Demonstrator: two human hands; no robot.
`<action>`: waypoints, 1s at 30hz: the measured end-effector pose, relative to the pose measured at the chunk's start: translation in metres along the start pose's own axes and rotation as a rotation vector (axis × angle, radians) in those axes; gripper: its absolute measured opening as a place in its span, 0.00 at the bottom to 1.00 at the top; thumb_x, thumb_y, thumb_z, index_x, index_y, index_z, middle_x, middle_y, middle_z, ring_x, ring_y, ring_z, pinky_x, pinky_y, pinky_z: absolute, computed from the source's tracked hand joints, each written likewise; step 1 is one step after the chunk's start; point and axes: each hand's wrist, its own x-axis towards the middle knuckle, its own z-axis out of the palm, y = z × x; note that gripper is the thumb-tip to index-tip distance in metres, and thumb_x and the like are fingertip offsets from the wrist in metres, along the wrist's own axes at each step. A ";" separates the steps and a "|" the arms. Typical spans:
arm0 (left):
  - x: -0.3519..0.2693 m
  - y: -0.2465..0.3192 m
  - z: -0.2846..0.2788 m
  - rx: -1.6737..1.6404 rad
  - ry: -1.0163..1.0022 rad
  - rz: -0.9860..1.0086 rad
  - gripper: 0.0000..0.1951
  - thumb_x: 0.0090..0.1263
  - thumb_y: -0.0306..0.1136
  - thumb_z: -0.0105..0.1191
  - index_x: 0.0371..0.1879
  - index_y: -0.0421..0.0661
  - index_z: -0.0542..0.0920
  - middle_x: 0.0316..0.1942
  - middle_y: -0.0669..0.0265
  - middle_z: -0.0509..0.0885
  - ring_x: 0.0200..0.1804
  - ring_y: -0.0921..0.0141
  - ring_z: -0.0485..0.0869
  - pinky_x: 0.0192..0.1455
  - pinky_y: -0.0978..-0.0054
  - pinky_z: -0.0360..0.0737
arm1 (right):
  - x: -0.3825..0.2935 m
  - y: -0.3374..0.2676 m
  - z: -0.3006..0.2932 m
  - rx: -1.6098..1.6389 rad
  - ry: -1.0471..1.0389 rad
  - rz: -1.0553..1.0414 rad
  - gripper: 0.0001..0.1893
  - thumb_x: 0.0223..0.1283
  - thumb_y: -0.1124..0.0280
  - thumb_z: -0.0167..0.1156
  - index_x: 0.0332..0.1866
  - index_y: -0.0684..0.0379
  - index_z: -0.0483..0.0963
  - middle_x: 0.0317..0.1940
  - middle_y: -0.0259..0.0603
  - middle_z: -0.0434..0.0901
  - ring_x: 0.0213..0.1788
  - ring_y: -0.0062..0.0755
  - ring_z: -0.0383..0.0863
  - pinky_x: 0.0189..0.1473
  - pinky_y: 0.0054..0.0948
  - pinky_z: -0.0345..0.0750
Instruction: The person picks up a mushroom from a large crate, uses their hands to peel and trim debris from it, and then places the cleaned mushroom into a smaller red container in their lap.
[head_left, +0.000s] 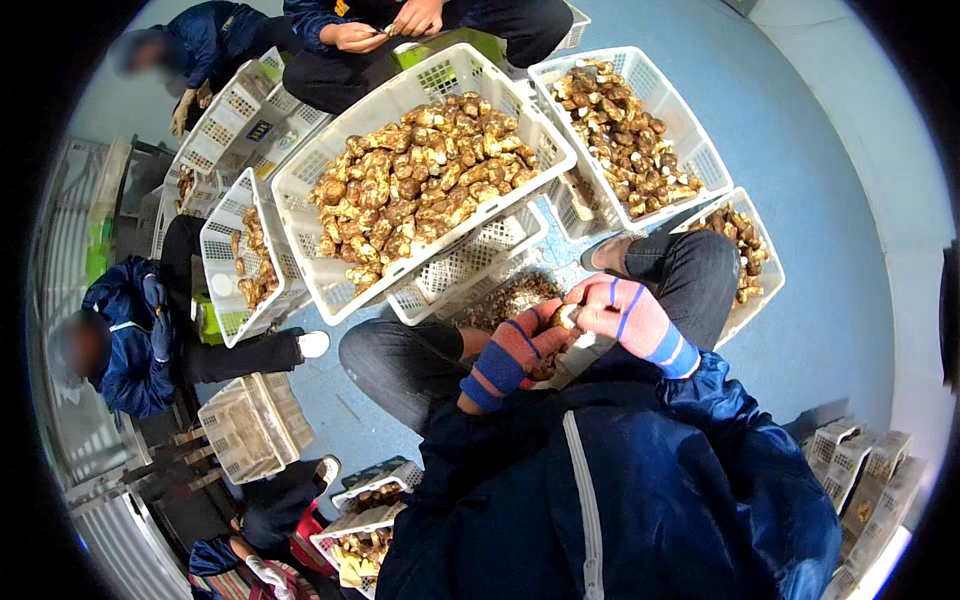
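Between my hands, above my lap, is a brown-and-cream mushroom (565, 316) with a pale end. My left hand (511, 351), in a coral and blue striped knit glove, grips it from the left. The thumb and fingers of my right hand (626, 315), gloved alike, close on it from the right. Whether a small tool is inside the right hand is hidden. Just below the left fingers another brown mushroom (545, 367) partly shows. Beneath my hands, pale and brown trimmings (525, 296) lie heaped between my legs.
A large white plastic crate (559, 161) of mushrooms stands ahead, raised on another crate (487, 247). More mushroom crates stand at right (716, 176) and beside my right knee (772, 289). Co-workers sit ahead and left, including one person (135, 337). Stacked crates (862, 480) are behind right.
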 end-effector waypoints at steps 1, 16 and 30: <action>0.000 -0.002 0.000 0.001 -0.004 -0.002 0.23 0.63 0.33 0.55 0.57 0.40 0.68 0.38 0.68 0.79 0.36 0.77 0.76 0.40 0.80 0.74 | 0.001 0.000 -0.002 0.097 0.016 0.148 0.07 0.55 0.73 0.55 0.25 0.64 0.74 0.36 0.38 0.78 0.35 0.21 0.73 0.40 0.21 0.70; 0.013 -0.020 0.000 0.277 0.069 0.020 0.26 0.53 0.37 0.63 0.51 0.42 0.73 0.32 0.62 0.82 0.34 0.74 0.79 0.37 0.76 0.75 | -0.001 0.012 -0.003 -0.009 0.013 -0.002 0.06 0.54 0.71 0.57 0.28 0.61 0.76 0.28 0.34 0.77 0.35 0.19 0.73 0.37 0.22 0.70; 0.010 -0.014 0.005 -0.550 0.046 -0.169 0.18 0.64 0.31 0.52 0.53 0.42 0.71 0.46 0.65 0.76 0.46 0.73 0.76 0.50 0.78 0.73 | -0.003 0.042 -0.011 0.512 0.124 0.215 0.06 0.57 0.73 0.56 0.31 0.65 0.75 0.32 0.36 0.77 0.30 0.21 0.76 0.34 0.19 0.72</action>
